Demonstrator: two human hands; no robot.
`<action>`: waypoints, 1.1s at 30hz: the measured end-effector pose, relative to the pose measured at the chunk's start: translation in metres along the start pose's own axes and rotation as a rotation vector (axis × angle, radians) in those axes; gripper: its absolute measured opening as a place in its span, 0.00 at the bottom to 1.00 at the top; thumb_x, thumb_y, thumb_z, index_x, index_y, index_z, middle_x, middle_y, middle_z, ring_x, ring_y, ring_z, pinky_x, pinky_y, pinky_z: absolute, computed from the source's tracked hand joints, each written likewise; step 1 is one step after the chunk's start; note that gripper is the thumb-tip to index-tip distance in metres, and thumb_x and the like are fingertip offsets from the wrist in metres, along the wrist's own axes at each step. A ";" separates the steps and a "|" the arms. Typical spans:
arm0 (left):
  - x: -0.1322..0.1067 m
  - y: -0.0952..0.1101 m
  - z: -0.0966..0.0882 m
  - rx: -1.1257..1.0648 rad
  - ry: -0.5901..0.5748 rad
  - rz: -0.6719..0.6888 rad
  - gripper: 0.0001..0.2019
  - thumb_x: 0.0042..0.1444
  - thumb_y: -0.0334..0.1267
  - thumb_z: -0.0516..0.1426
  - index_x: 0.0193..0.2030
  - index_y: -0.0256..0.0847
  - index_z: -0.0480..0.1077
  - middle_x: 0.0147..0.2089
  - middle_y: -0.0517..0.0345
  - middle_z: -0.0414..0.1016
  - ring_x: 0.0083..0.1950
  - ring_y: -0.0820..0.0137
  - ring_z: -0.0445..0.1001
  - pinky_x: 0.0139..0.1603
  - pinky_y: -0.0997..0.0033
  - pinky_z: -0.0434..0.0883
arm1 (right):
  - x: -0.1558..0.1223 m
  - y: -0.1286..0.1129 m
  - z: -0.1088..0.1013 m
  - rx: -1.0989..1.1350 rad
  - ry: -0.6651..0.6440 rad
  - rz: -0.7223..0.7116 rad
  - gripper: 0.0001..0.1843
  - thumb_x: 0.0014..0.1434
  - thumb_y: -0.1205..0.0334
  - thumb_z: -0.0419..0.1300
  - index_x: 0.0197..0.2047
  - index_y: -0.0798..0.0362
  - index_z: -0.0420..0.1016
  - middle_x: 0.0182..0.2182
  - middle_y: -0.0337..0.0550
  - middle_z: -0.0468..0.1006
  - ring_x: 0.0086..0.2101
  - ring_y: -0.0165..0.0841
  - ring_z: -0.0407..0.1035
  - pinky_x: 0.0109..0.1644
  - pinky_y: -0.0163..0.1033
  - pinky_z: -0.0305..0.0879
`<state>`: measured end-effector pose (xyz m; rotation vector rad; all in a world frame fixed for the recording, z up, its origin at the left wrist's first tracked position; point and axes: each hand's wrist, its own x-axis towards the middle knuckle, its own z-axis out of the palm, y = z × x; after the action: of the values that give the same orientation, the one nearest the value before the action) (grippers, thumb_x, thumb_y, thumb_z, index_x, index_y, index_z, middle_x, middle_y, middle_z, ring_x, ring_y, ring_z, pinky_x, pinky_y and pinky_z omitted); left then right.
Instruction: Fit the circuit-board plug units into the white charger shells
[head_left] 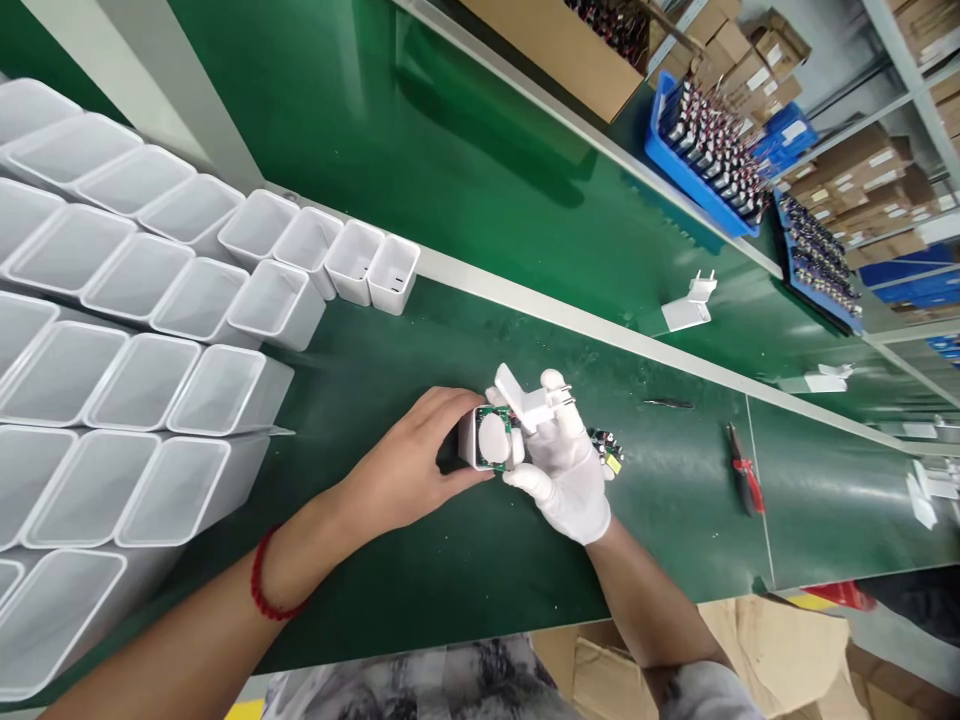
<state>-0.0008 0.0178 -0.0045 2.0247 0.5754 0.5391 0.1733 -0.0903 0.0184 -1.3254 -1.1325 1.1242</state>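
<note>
My bare left hand [405, 465] closes its thumb and fingers around a small white plastic housing [467, 440]. Inside the housing's open end sits a green circuit board [485, 411] with a round white piece on it. My right hand [566, 485], in a white glove, holds a white plug cover [534, 408] with metal prongs pointing right. The gloved fingertips are beside the board, and whether they touch it I cannot tell. Just right of the glove lies a loose cluster of circuit components [607, 452], partly hidden behind it.
Rows of open white plastic housings [169, 300] stand on the left of the green table [420, 580]. Tweezers [669, 403] and red-handled pliers [744, 480] lie to the right. Beyond a low pale rail [562, 313] are white plug covers [688, 308] and a blue tray [701, 180] of parts.
</note>
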 end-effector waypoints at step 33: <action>-0.001 0.005 -0.005 0.020 -0.091 -0.001 0.26 0.59 0.31 0.56 0.62 0.51 0.54 0.56 0.51 0.68 0.56 0.56 0.72 0.50 0.60 0.77 | 0.002 -0.006 0.005 -0.187 -0.107 -0.128 0.45 0.64 0.58 0.58 0.73 0.37 0.32 0.32 0.35 0.74 0.37 0.36 0.75 0.62 0.59 0.63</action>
<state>-0.0039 0.0183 0.0018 2.0569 0.5286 0.4399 0.1683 -0.0871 0.0241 -1.3265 -1.4099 1.0249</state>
